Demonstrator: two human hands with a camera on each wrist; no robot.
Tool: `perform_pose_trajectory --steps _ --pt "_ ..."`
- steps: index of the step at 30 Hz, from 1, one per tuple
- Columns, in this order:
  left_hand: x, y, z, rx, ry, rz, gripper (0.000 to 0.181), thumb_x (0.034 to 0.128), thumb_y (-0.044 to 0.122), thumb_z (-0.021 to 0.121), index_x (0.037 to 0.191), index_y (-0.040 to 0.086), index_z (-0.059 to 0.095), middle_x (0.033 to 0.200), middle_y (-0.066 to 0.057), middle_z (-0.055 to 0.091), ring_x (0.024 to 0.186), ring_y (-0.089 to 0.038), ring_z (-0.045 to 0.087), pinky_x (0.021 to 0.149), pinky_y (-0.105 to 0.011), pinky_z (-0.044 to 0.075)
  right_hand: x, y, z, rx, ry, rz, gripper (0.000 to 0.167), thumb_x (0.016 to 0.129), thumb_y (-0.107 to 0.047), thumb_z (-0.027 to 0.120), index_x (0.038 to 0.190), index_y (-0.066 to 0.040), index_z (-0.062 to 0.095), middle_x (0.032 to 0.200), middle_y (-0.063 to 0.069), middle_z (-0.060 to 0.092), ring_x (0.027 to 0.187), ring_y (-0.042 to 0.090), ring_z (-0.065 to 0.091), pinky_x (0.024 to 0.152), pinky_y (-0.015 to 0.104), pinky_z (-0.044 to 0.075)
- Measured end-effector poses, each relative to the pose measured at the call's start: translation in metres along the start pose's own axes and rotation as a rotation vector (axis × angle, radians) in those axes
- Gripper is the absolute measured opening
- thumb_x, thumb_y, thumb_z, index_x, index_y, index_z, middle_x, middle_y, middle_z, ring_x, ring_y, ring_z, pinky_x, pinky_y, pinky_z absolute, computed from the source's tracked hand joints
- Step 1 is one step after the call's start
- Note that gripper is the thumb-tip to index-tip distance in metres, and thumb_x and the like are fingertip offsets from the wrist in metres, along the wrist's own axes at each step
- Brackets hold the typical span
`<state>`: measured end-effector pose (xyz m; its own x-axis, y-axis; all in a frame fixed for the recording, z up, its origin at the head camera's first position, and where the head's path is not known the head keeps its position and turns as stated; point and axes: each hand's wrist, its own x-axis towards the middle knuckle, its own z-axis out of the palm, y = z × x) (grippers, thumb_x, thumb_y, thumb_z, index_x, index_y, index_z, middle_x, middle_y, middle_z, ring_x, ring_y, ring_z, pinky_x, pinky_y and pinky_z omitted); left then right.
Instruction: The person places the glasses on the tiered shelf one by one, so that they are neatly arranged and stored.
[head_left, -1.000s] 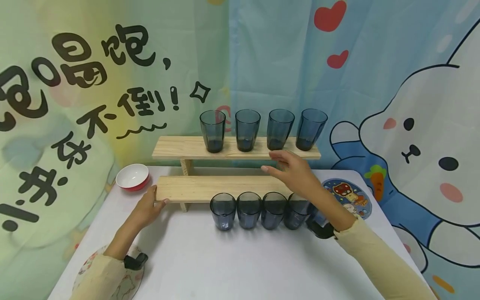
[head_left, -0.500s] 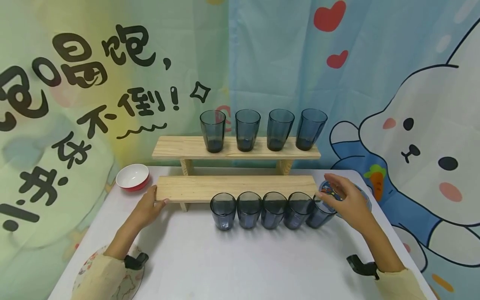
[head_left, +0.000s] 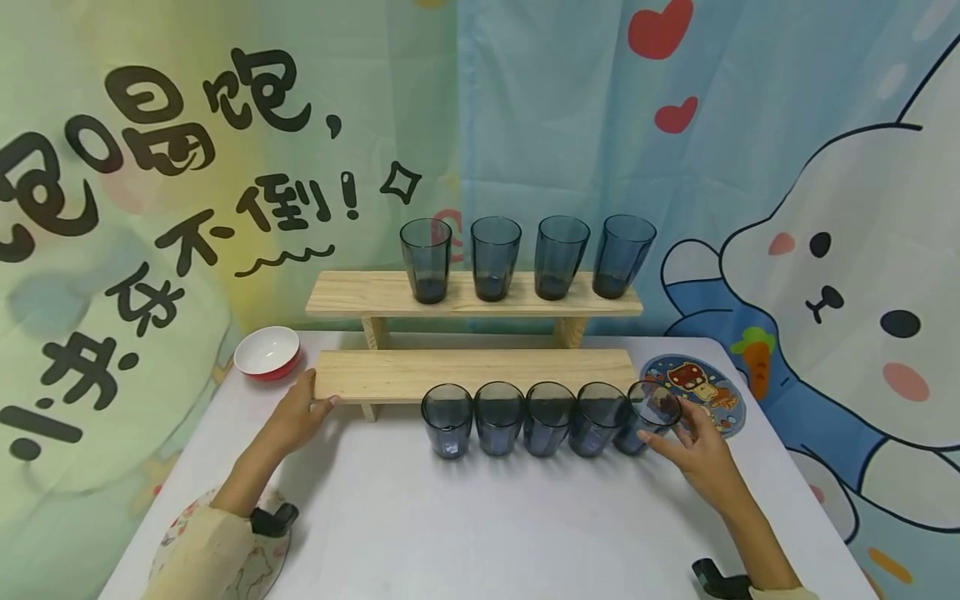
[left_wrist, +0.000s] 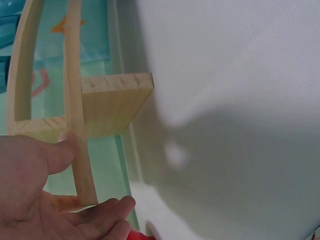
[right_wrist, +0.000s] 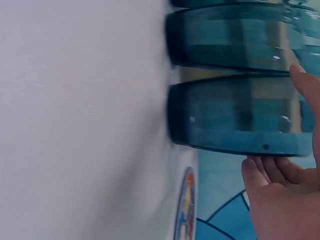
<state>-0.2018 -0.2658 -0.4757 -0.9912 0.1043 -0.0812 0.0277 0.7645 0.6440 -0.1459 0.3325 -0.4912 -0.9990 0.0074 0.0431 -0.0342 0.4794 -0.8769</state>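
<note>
A two-tier wooden stand [head_left: 375,375] is in the middle of the table. My left hand [head_left: 295,421] holds the left end of its lower board; in the left wrist view, the thumb is on one face of the board [left_wrist: 75,100], the fingers on the other. Several blue-tinted drinking glasses [head_left: 498,421] stand upright in a row before the lower board. Around the rightmost glass [head_left: 643,410] are the thumb and fingers of my right hand [head_left: 705,462], near its rim in the right wrist view. More matching glasses [head_left: 491,262] are lined up on the upper board.
A red bowl [head_left: 268,354] with a white inside sits left of the stand. At the right back lies a round blue patterned mat [head_left: 701,387]. Another round patterned mat [head_left: 258,567] lies under my left forearm. Behind the table hangs a printed cloth [head_left: 540,108].
My right hand has moved from in front of the upper board, rightward and down, to the rightmost glass in the front row and now grips it. My left hand has stayed on the lower board.
</note>
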Motion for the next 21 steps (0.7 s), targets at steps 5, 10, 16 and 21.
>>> perform_pose_trajectory --steps 5,10,16,21 --pt "0.0 0.002 0.0 0.0 0.001 -0.002 0.071 0.1092 0.018 0.056 0.154 -0.022 0.016 0.152 -0.049 0.032 0.146 -0.061 0.032 0.12 -0.068 0.028 0.004 0.009 0.008 0.004 0.009 -0.004 0.089 0.096 -0.021 0.08 0.162 0.002 0.025 0.162 0.029 0.034 0.154 0.05 0.03 0.12 0.045 0.029" --pt "-0.001 0.002 0.0 -0.008 0.005 -0.006 0.071 0.1094 0.017 0.055 0.154 -0.022 0.016 0.152 -0.049 0.033 0.147 -0.061 0.032 0.121 -0.068 0.027 0.006 0.013 0.013 -0.008 0.031 -0.009 0.086 0.097 -0.022 0.08 0.161 0.002 0.028 0.159 0.029 0.039 0.151 0.051 0.034 0.118 0.051 0.029" --pt "-0.001 0.001 -0.001 -0.004 0.001 0.001 0.071 0.1097 0.017 0.055 0.153 -0.023 0.015 0.152 -0.05 0.032 0.146 -0.062 0.031 0.12 -0.068 0.028 0.007 0.016 0.016 0.026 0.041 0.001 0.087 0.096 -0.021 0.081 0.162 0.0 0.028 0.163 0.026 0.037 0.154 0.048 0.031 0.122 0.034 0.027" --pt "-0.001 0.002 -0.002 0.002 -0.004 0.01 0.072 0.1098 0.018 0.055 0.152 -0.024 0.015 0.151 -0.051 0.032 0.146 -0.062 0.032 0.12 -0.068 0.028 0.007 0.019 0.018 0.049 0.057 -0.008 0.086 0.095 -0.02 0.081 0.162 -0.002 0.03 0.164 0.023 0.036 0.155 0.046 0.03 0.117 0.012 0.028"
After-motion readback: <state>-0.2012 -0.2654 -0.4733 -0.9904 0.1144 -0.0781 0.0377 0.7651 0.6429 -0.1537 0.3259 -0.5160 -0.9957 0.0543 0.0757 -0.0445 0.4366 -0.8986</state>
